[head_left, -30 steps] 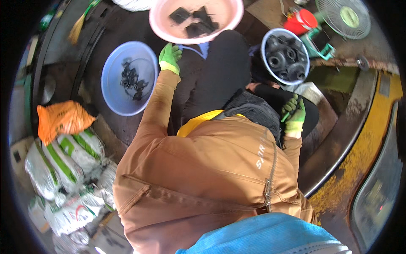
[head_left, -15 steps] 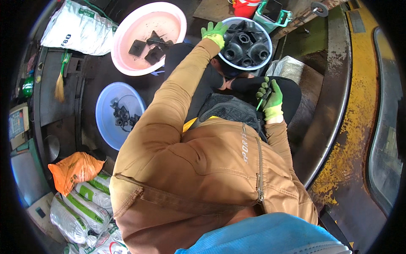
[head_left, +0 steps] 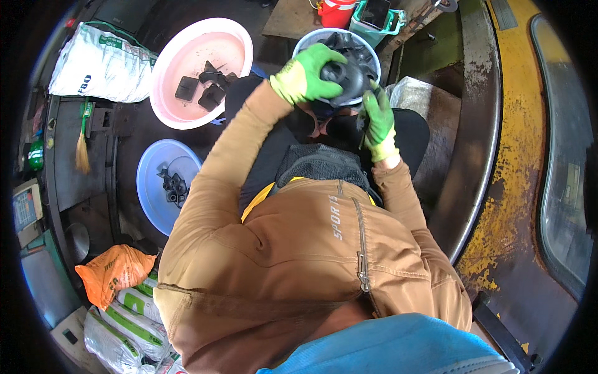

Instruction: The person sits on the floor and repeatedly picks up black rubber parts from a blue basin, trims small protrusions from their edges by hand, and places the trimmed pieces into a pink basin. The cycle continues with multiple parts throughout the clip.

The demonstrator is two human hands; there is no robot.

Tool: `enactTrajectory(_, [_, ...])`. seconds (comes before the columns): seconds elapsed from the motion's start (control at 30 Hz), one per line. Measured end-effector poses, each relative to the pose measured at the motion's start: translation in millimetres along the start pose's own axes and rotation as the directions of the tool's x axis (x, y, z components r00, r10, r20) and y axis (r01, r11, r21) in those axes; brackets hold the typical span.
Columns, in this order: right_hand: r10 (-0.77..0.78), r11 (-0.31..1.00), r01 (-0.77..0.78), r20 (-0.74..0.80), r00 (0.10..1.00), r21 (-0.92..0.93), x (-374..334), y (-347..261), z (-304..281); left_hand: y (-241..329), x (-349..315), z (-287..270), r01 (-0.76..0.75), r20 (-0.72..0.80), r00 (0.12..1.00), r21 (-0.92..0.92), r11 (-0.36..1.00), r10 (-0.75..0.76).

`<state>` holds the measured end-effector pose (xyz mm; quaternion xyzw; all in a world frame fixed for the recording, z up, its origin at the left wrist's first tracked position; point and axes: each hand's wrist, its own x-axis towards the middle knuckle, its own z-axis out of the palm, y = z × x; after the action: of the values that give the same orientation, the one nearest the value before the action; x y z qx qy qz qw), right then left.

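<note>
My left hand (head_left: pixel 311 75), in a green glove, is closed on a black moulded part (head_left: pixel 354 76) with a rounded, cup-like body. The part is held over the near rim of a white-blue basin (head_left: pixel 377 67) filled with similar black parts. To its right, my gloved right hand (head_left: pixel 379 121) is closed around a slim dark tool (head_left: pixel 364 129), mostly hidden by the fingers. The fingertips of this hand come up close to the black part; whether they touch it I cannot tell.
A pink basin (head_left: pixel 163 93) with several flat black pieces stands to the left. Nearer is a blue basin (head_left: pixel 146 199) with small black parts. Beyond are a red bucket (head_left: pixel 336 14) and a green basket (head_left: pixel 360 28). Sacks (head_left: pixel 134 333) lie lower left; a rusty yellow panel (head_left: pixel 520 149) stands right.
My left hand has moved from the basin's left rim and now holds a black part. My right hand has moved up and left toward that part, keeping the slim tool.
</note>
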<state>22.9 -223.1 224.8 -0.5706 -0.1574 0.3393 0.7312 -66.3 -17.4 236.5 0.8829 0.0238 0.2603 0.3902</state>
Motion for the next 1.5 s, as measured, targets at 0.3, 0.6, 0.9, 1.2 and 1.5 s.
enactTrajectory(0.3, [0.197,0.779,-0.279,0.203,0.959,0.562,-23,-36,9,89,-3,-10,-0.154,-0.135,0.980,-0.029,0.988,0.149])
enactTrajectory(0.6, [-0.540,0.663,0.597,0.264,0.799,-0.452,-44,-25,17,110,-6,19,-0.213,-0.313,0.944,-0.348,0.913,0.101])
enactTrajectory(0.9, [-0.421,0.654,0.601,0.440,0.794,-0.459,-48,-62,32,118,-11,0,-0.290,-0.178,0.953,-0.303,0.908,0.245])
enactTrajectory(1.2, [0.047,0.811,0.339,0.631,0.774,-0.477,-62,-84,11,111,-9,-6,-0.204,0.142,0.914,-0.647,0.734,0.379])
enactTrajectory(1.5, [0.095,0.966,0.059,0.563,0.821,-0.250,-66,-30,1,99,-3,0,0.048,0.409,0.747,-0.819,0.572,0.524])
